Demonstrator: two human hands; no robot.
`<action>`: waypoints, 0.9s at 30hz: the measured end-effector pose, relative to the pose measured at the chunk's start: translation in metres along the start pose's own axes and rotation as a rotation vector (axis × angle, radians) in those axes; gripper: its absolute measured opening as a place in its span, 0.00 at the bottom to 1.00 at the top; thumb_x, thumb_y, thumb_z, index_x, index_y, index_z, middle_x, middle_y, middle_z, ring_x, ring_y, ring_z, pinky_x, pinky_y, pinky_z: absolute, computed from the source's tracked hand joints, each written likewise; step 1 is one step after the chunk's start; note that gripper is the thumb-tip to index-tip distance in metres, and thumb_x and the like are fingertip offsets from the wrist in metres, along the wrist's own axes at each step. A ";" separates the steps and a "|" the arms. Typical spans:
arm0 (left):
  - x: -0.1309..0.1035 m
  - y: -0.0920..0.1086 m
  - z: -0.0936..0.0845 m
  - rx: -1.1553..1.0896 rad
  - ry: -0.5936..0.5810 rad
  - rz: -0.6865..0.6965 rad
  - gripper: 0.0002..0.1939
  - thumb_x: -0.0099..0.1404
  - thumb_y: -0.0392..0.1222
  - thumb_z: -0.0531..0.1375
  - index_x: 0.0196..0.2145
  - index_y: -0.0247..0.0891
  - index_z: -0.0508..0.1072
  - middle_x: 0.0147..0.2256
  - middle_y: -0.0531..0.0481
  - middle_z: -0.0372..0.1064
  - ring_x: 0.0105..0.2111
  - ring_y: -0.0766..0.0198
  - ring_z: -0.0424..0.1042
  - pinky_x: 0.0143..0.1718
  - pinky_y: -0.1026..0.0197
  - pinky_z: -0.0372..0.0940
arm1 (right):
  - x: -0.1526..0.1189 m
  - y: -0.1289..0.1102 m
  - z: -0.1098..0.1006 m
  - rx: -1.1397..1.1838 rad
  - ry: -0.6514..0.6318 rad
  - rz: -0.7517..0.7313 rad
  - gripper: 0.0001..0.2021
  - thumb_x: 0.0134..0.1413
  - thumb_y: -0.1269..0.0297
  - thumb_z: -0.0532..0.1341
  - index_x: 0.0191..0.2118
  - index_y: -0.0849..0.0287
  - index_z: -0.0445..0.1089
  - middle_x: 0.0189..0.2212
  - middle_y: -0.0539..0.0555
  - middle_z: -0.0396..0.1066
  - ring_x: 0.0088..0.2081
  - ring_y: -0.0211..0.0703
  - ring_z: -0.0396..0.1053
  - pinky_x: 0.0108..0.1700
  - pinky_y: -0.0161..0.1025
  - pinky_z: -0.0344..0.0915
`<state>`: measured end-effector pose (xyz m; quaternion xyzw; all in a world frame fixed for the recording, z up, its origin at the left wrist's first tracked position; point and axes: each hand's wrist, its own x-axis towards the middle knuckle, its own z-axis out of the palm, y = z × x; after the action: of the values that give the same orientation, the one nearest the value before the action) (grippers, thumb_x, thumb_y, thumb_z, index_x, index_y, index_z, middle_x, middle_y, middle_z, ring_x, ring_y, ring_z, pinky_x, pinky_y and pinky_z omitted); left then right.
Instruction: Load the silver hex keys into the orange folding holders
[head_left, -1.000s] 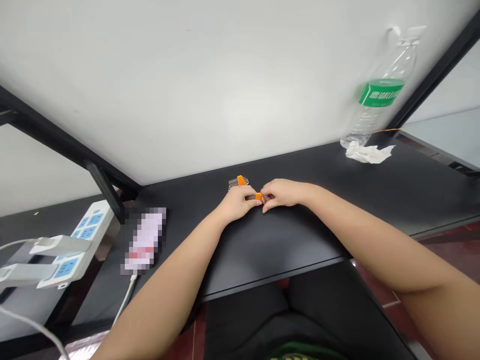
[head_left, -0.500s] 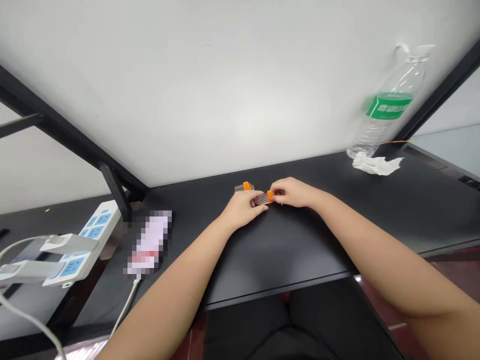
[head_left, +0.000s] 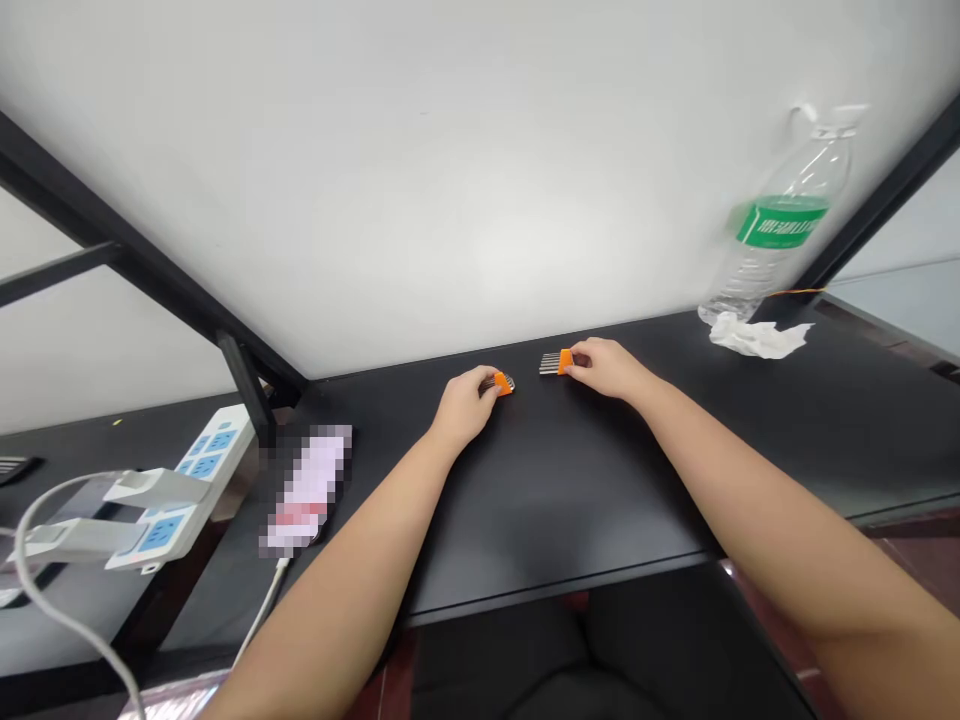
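Observation:
Two hex key sets, each a row of metal keys in an orange holder, are near the back of the black desktop. My left hand (head_left: 465, 405) is closed on the left hex key set (head_left: 503, 384), thumb and fingers at its holder. Most of its straight ends are hidden behind my fingers, and the bent ends show on the right. To its right, my right hand (head_left: 604, 367) pinches the orange holder of the other hex key set (head_left: 553, 363). Its straight ends point left, towards my left hand. A small gap of desktop separates the two sets.
A clear bottle with a green label (head_left: 784, 222) stands at the back right by the white wall, with crumpled tissue (head_left: 759, 337) before it. On the left lie a blurred-out phone (head_left: 309, 490) on a cable and a white power strip (head_left: 214, 460) with plugs.
My hands have parted from the set they both held. My right hand has carried it right and back; my left hand has let go of it and taken hold of the other set behind.

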<state>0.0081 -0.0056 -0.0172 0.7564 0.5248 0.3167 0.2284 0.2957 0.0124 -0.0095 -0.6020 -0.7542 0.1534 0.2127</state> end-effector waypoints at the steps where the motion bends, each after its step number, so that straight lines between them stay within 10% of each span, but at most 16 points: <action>1: -0.001 0.001 0.000 -0.004 -0.023 0.004 0.10 0.67 0.38 0.59 0.45 0.43 0.77 0.44 0.51 0.79 0.44 0.58 0.78 0.51 0.54 0.72 | 0.000 -0.001 0.000 0.007 -0.002 0.005 0.10 0.58 0.54 0.62 0.34 0.55 0.72 0.37 0.53 0.74 0.36 0.45 0.68 0.36 0.39 0.60; 5: -0.002 0.003 0.000 0.060 -0.070 0.097 0.11 0.68 0.36 0.58 0.45 0.44 0.77 0.45 0.49 0.78 0.46 0.57 0.75 0.54 0.51 0.70 | -0.001 -0.003 0.000 0.071 -0.022 0.026 0.07 0.57 0.59 0.62 0.34 0.55 0.71 0.35 0.52 0.74 0.33 0.42 0.68 0.35 0.39 0.59; 9: -0.002 0.008 0.000 0.207 0.137 0.177 0.17 0.68 0.34 0.57 0.51 0.44 0.77 0.61 0.43 0.64 0.59 0.51 0.65 0.62 0.46 0.64 | -0.001 -0.006 0.003 0.071 -0.031 -0.002 0.06 0.55 0.59 0.63 0.35 0.55 0.72 0.36 0.52 0.74 0.35 0.43 0.68 0.36 0.38 0.61; 13: -0.005 0.020 0.003 0.212 0.298 0.094 0.22 0.72 0.46 0.57 0.61 0.42 0.71 0.55 0.39 0.65 0.49 0.55 0.72 0.51 0.52 0.69 | 0.000 -0.008 0.005 0.068 -0.035 -0.009 0.07 0.56 0.58 0.64 0.35 0.55 0.73 0.36 0.54 0.74 0.35 0.44 0.69 0.36 0.39 0.61; 18: -0.009 0.030 0.012 0.291 0.057 0.117 0.17 0.69 0.50 0.61 0.53 0.43 0.76 0.35 0.49 0.72 0.34 0.59 0.72 0.41 0.56 0.67 | -0.001 -0.009 0.001 0.073 -0.019 -0.037 0.07 0.55 0.60 0.65 0.37 0.56 0.74 0.37 0.54 0.74 0.36 0.42 0.68 0.37 0.38 0.61; 27: -0.008 0.024 0.001 0.200 0.011 0.104 0.09 0.66 0.49 0.62 0.37 0.42 0.71 0.37 0.50 0.75 0.36 0.59 0.74 0.38 0.57 0.66 | -0.007 -0.010 -0.025 0.219 0.201 -0.002 0.11 0.57 0.55 0.63 0.36 0.58 0.74 0.35 0.54 0.74 0.35 0.43 0.68 0.39 0.40 0.64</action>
<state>0.0223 -0.0209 -0.0036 0.8000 0.5150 0.2781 0.1322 0.3014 0.0029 0.0162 -0.5867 -0.7084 0.1738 0.3516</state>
